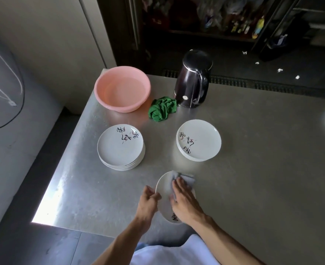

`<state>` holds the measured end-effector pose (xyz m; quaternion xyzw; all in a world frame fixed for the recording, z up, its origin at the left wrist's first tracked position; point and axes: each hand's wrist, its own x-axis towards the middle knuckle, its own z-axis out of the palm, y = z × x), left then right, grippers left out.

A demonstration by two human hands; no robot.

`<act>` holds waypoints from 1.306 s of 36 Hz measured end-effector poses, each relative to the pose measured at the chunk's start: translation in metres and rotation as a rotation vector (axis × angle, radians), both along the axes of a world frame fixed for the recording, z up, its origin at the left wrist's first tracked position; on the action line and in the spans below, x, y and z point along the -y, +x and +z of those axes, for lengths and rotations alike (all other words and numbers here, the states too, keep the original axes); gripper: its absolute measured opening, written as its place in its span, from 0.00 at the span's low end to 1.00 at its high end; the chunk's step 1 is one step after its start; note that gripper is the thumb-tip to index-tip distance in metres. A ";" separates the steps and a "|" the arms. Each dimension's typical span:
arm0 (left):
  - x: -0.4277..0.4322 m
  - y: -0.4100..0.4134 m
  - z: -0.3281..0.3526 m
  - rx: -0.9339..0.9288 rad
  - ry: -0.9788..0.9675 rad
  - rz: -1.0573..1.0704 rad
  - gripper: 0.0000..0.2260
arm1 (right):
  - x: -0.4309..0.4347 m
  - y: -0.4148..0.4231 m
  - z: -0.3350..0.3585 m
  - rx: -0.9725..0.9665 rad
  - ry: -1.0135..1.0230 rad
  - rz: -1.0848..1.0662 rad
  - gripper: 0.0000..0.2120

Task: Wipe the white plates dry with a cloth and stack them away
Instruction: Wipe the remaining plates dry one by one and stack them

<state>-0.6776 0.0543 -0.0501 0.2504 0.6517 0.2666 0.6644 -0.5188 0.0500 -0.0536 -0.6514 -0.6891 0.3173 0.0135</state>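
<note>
metal table [253, 169], dim room. left hand [148, 202] pinches plate [163, 190] rim; right hand [184, 199], fingers together, presses cloth [186, 179] onto it.

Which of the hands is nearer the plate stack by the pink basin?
Left. The left hand sits near-side and right of the plate stack; the right hand, on the cloth, is farther right.
</note>
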 end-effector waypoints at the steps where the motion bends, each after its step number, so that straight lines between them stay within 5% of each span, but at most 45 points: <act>1: -0.002 0.001 -0.001 -0.012 0.003 -0.005 0.14 | 0.002 -0.003 0.001 -0.061 0.059 0.079 0.27; 5: -0.002 0.002 0.007 0.047 0.009 -0.016 0.14 | 0.009 0.002 -0.005 -0.093 0.095 0.222 0.29; 10: -0.002 -0.001 0.014 0.083 0.027 -0.074 0.15 | 0.005 0.014 -0.013 0.183 -0.113 -0.036 0.32; 17: -0.002 -0.005 0.024 0.154 0.083 -0.254 0.14 | 0.012 0.003 -0.008 -0.093 0.079 0.242 0.29; 22: -0.002 -0.011 0.013 0.163 0.034 -0.057 0.18 | 0.002 0.014 -0.015 0.251 -0.124 -0.022 0.32; 29: -0.009 -0.003 0.013 0.086 0.006 -0.075 0.06 | 0.004 0.002 -0.004 -0.258 0.165 0.192 0.29; 31: -0.008 -0.005 0.014 0.111 -0.010 -0.059 0.06 | 0.005 0.007 -0.010 -0.181 0.135 0.246 0.30; 35: -0.007 -0.010 0.016 0.139 -0.026 -0.080 0.14 | 0.003 0.016 -0.016 0.144 -0.128 0.018 0.32; 39: -0.007 -0.007 0.021 0.141 -0.017 -0.200 0.20 | 0.007 0.007 -0.012 -0.003 -0.080 0.114 0.30; 43: -0.004 -0.005 0.021 0.134 -0.017 -0.212 0.14 | 0.013 0.000 -0.010 -0.153 0.009 0.272 0.28; 47: -0.003 -0.009 0.019 0.171 -0.017 -0.096 0.20 | 0.008 0.007 -0.015 0.118 -0.042 0.075 0.30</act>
